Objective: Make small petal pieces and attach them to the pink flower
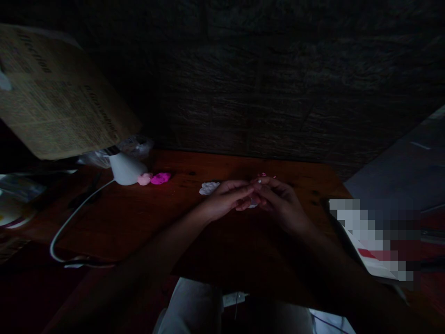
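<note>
Over the wooden table, my left hand (225, 200) and my right hand (287, 204) meet with fingertips together. Between them shows a small whitish clay piece (253, 203), mostly covered by the fingers. Which hand carries more of it is unclear in the dim light. Just left of my left hand lies a flat, crinkled white clay lump (207, 188). Some pink bits (267, 175) show beyond my right hand, partly hidden. Farther left, a pale pink clay lump (144, 178) touches a magenta clay lump (161, 178).
A lamp with a newspaper-print shade (66, 97) and white base (127, 169) stands at left, its white cord (66, 222) looping down. A plastic bag (137, 144) sits behind it. A dark brick wall (243, 93) backs the table (139, 208). A power strip (233, 299) lies below.
</note>
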